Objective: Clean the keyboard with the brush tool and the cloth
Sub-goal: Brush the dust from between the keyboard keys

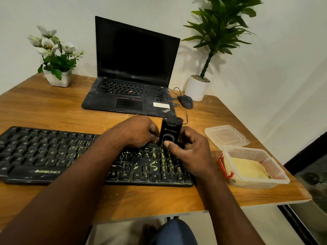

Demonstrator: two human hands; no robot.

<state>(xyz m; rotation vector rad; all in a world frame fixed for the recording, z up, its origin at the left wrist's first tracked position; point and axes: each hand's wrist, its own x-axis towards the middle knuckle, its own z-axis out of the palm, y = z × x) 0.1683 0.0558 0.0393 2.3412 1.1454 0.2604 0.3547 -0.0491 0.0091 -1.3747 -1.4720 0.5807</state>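
A black keyboard [53, 156] lies across the wooden desk [53, 106], with yellow dust on its right-hand keys. A black boxy brush tool [170, 130] stands upright over the keyboard's top right area. My right hand [191, 152] grips the tool from the right, thumb pressed on its front. My left hand [136, 131] curls against the tool's left side, fingers touching its lower part. The tool's bottom end is hidden behind my fingers. A yellow cloth [247, 167] lies in a clear plastic box [276, 179] at the right.
A dusty open laptop [131, 96] sits behind the keyboard, a black mouse [185, 101] beside it. The box's lid [226, 135] lies right of my hands. A flower pot [56, 75] stands back left, a potted plant [198, 89] back right. The desk edge runs close to the box.
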